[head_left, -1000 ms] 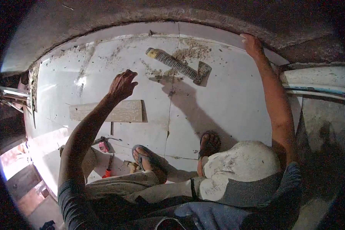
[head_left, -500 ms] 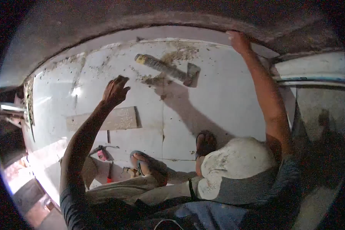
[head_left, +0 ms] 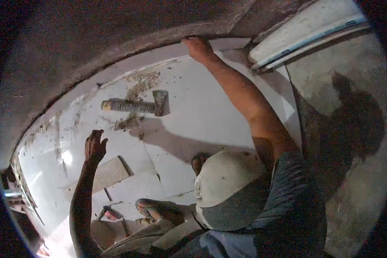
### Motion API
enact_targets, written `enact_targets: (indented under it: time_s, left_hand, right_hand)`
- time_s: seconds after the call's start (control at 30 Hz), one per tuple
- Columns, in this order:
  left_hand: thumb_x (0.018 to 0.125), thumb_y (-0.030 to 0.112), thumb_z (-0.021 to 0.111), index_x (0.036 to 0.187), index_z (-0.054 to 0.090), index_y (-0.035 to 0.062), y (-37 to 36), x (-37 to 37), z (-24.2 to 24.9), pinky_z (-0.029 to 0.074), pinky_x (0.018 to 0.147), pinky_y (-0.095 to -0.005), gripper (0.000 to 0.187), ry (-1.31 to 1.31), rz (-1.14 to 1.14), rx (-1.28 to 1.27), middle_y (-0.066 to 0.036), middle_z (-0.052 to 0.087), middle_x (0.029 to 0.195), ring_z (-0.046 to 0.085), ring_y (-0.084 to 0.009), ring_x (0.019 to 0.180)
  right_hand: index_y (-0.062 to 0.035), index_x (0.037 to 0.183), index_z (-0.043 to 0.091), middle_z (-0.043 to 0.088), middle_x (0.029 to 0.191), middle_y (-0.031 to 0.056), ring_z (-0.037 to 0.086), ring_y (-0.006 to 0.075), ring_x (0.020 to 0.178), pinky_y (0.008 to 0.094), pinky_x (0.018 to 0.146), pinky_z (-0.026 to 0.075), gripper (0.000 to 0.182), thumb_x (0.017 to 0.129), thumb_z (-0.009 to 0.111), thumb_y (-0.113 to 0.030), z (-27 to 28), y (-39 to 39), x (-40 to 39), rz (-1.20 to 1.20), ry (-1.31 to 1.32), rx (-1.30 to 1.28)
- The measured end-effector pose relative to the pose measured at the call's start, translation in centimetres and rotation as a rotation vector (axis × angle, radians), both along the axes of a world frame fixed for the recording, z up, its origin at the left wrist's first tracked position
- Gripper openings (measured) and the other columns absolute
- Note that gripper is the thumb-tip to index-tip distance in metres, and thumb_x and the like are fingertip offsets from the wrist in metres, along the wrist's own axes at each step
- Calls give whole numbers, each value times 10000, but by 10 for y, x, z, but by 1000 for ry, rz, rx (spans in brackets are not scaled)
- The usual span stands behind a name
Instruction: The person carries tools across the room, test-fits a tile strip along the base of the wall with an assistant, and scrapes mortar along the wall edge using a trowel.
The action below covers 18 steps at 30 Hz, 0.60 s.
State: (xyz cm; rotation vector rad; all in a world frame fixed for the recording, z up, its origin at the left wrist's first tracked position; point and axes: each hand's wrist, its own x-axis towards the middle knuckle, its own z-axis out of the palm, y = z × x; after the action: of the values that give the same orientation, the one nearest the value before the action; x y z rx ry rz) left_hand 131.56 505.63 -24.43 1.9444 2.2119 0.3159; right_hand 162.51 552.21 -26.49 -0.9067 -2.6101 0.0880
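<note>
My right hand [head_left: 199, 48] is at the far wall, its fingers closed over the upper edge of the pale skirting tile [head_left: 230, 43] along the wall's foot. My left hand [head_left: 95, 147] is above the white tiled floor [head_left: 202, 99], thumb apart from the fingers, and I see nothing held in it. Just below it lies a flat beige tile piece [head_left: 109, 174], partly covered by my left forearm. Farther off, a hatchet-like tool [head_left: 133, 106] with a ribbed, wrapped handle and a flared metal head rests on the floor.
Crumbs of mortar [head_left: 144, 84] are scattered around the tool. A pink-and-black hand tool [head_left: 112, 214] lies near my sandalled foot [head_left: 148, 207]. At the right, a long white wrapped bundle [head_left: 305, 36] rests by the grey concrete floor [head_left: 352, 180].
My view has turned to the right, so the floor and tools appear farther left. My right hand remains at the skirting tile; my left hand remains above the floor.
</note>
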Motion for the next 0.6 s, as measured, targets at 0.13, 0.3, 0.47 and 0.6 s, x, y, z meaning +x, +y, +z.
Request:
enact_targets:
  time_s: [0.13, 0.3, 0.47, 0.6]
  left_hand:
    - [779, 96, 677, 1106, 567, 14, -1, 1, -5, 472, 786, -461, 355, -19, 1, -9, -187, 590, 1029, 581, -390, 939]
    - [782, 96, 673, 1112, 565, 15, 6, 4, -4, 471, 785, -465, 357, -38, 14, -41, -191, 584, 1030, 579, -392, 938]
    - [792, 109, 668, 1126, 558, 17, 13, 2, -3, 470, 789, -467, 363, -18, -14, -33, -197, 583, 1031, 575, -393, 946]
    - [804, 126, 659, 1144, 550, 18, 13, 3, 1, 465, 799, -471, 373, -9, -25, -29, -202, 580, 1047, 568, -400, 958]
  right_hand:
    - [-77, 1135, 606, 590, 1183, 185, 544, 391, 1094, 503, 977, 412, 303, 905, 479, -227, -13, 12, 4, 85, 16, -18]
    - [-88, 1124, 608, 596, 1164, 175, 550, 385, 1078, 502, 961, 422, 283, 909, 468, -206, -22, 19, 2, 115, -20, 33]
    - [-101, 1128, 652, 629, 1125, 205, 617, 351, 1025, 459, 881, 493, 285, 891, 495, -118, -1, -1, 4, 81, 139, 130]
    - [-51, 1072, 657, 650, 1033, 185, 617, 350, 985, 460, 860, 493, 258, 859, 519, -99, -25, 10, 10, 121, 169, -157]
